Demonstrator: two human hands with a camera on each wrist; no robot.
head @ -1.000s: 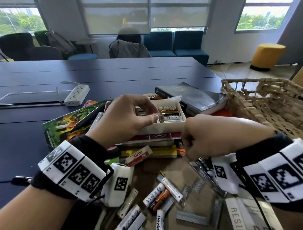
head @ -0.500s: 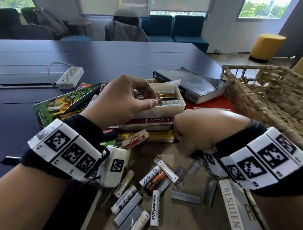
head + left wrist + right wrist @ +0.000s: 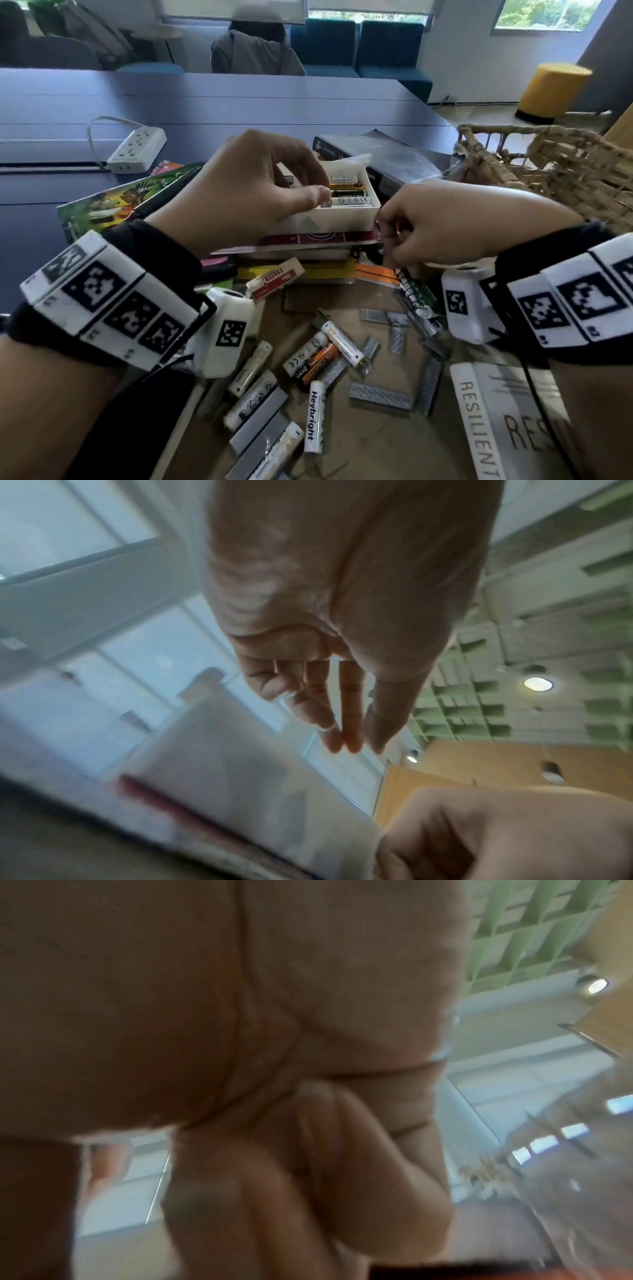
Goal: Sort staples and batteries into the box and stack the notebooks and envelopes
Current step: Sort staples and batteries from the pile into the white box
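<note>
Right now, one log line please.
left hand: over white box, grip unclear | right hand: curled beside box, contents unclear | loose batteries, staples: unsorted

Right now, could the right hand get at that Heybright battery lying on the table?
Probably yes. The Heybright battery lies uncovered among loose batteries and staple strips, nothing on top. The right hand is curled near the white box, so it would only need to pull back.
</note>
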